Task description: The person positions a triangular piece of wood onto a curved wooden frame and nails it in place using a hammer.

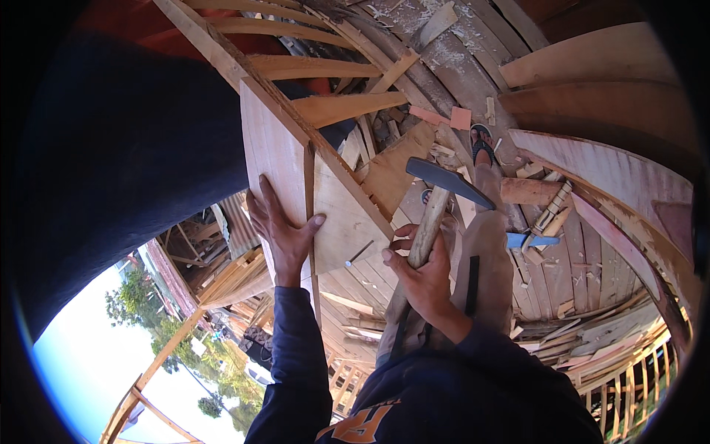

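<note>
My right hand (427,280) is closed around the wooden handle of a hammer (430,222), its dark metal head raised above the fist. My left hand (282,228) lies with fingers spread against a pale wooden plank (275,148), the thumb reaching over the seam onto the adjoining board (344,207). A nail (359,253) sticks out at an angle from that board, between my two hands. How deep it sits I cannot tell. Both pieces meet a long sloping wooden beam (288,111).
Curved wooden ribs (310,68) run off the beam at the top. My sandalled foot (482,144) stands on a plank floor (592,274) strewn with shavings and offcuts. A blue-bladed tool (543,240) lies at the right, beside a curved plank wall (614,166).
</note>
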The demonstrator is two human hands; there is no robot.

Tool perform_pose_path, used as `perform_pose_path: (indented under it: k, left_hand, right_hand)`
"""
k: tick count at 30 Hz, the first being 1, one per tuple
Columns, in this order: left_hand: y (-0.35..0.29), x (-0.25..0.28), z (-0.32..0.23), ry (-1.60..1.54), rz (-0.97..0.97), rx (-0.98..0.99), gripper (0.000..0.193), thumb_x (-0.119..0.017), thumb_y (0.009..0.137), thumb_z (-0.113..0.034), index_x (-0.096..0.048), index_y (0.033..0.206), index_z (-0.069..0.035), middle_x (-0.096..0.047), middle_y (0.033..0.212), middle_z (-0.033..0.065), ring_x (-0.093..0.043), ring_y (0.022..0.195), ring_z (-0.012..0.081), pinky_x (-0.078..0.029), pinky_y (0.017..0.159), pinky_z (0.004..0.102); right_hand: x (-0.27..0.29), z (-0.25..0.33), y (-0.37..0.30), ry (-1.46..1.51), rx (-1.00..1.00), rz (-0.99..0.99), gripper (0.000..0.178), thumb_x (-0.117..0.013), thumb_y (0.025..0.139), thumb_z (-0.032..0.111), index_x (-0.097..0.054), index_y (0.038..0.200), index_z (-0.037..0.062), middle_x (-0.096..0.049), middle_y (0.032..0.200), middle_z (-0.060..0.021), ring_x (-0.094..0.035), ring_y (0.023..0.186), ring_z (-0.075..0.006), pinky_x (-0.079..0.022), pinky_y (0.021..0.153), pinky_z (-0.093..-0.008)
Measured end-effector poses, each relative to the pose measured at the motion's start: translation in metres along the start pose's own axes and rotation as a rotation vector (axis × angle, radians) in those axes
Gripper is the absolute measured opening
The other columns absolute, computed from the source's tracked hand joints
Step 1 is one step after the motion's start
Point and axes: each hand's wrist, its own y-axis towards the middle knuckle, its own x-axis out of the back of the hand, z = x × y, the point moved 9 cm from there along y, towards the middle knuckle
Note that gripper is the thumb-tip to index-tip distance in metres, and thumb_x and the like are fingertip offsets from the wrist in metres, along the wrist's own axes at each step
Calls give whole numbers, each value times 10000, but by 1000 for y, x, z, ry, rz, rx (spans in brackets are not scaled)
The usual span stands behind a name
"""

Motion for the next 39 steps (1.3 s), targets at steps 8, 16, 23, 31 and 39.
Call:
perform_pose_path:
  k: [8,16,23,31,39]
  left_hand:
    - [-2,-1,5,-2,44,-16,1308,-796,547,-731,-202,1586,-202,-157,1521,360,-171,1419,503,-154,1141,605]
    - [-6,2,-1,121,-15,-10,1237,-721,612,-787,-224,1581,-200,-161,1530,348,-199,1402,502,-171,1112,618]
    - [-9,-7,-3,105,-58,29,1021,-564,792,-758,-215,1581,-213,-110,1569,332,-100,1453,523,-96,1121,685]
    - [-10,-8,-5,85,-102,56,1005,-610,784,-730,-221,1580,-257,-79,1592,307,-55,1476,496,-79,1116,705]
    - [-12,-9,-3,106,-141,29,1029,-690,748,-684,-243,1573,-263,-125,1561,338,-120,1436,542,-114,1109,696]
  right_hand:
    - [-8,10,9,-218,116,24,365,-769,844,51,-517,1104,7,-628,945,-76,-641,829,-142,-510,708,-278]
    - [-11,4,9,-135,133,34,458,-780,844,71,-517,1208,-16,-660,1062,-79,-630,880,-118,-521,773,-262]
    - [-6,-5,8,-179,183,-20,439,-781,839,54,-542,1196,-34,-688,1084,-93,-632,844,-97,-526,779,-250]
    - [-5,-12,9,-104,210,-48,419,-782,841,70,-577,1191,-32,-671,943,-49,-633,817,-104,-521,769,-255]
    - [-7,10,5,-383,287,-36,363,-798,816,111,-616,1106,-10,-680,844,-81,-643,744,-137,-513,692,-294]
